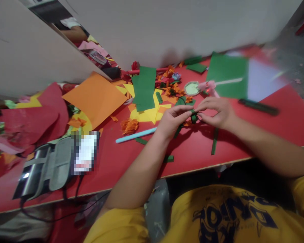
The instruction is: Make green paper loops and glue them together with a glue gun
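My left hand (172, 118) and my right hand (217, 113) meet over the red table (192, 152). Between their fingertips is a small curled piece of dark green paper (194, 117), pinched from both sides. Orange paper petals (187, 124) show just below it; whether they are joined to the green piece I cannot tell. Under my right wrist lies a narrow green paper strip (214, 141). Behind my hands, a pink glue gun (208, 87) with a white glue stick rests by a round dish (192, 88).
Orange paper flowers (173, 90) and a green sheet (145, 88) lie behind. An orange sheet (95, 99), a light blue stick (135, 135), a phone (85, 152) and an opened grey case (59, 165) with cables are leftward. A dark, blurred tool (258, 106) lies right.
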Demonstrator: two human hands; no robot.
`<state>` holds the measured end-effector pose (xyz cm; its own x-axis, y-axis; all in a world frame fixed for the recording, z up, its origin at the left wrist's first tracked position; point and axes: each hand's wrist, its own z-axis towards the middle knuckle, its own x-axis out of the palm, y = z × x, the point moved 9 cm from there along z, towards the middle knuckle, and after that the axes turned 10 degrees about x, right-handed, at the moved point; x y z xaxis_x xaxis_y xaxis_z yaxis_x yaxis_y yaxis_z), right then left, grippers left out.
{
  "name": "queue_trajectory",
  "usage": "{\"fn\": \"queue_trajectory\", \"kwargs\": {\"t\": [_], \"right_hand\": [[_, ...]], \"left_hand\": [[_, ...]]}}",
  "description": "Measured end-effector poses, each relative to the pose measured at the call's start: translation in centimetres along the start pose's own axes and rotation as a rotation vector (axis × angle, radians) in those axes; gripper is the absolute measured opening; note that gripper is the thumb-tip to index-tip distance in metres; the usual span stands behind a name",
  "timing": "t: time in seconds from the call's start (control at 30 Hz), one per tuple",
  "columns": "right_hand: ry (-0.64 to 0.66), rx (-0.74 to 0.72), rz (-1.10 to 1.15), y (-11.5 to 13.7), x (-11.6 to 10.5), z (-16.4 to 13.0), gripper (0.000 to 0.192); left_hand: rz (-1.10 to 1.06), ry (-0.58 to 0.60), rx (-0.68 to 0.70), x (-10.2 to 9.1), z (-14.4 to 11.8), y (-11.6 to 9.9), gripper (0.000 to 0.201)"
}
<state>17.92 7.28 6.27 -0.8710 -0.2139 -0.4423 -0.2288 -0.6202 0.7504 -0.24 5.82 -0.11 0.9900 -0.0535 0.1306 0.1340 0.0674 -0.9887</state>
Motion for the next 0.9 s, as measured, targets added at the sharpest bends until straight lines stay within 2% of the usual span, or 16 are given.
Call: {"fn": "queue_trajectory", "kwargs": {"t": [0.23,0.47,0.6,0.9], "right_hand": [[0.009,0.205,0.085,-1.0,-0.1,-0.1,0.007],[0.036,0.250,0.190,-1.5,0.1,0.0,0.010],[0.054,0.318,0.285,-2.1,0.3,0.0,0.016],[0.018,0.333,0.400,-3.0,0.7,-0.2,0.023]], "left_hand": [[-0.004,0.013,-0.004,0.2,-0.2,-0.2,0.044],[-0.062,0.043,-0.006,0.7,-0.2,-0.3,0.046],[-0.007,0.026,0.005,0.4,-0.2,-0.6,0.045],[0.025,0.011,0.009,0.5,-0.5,-1.0,0.043]]}}
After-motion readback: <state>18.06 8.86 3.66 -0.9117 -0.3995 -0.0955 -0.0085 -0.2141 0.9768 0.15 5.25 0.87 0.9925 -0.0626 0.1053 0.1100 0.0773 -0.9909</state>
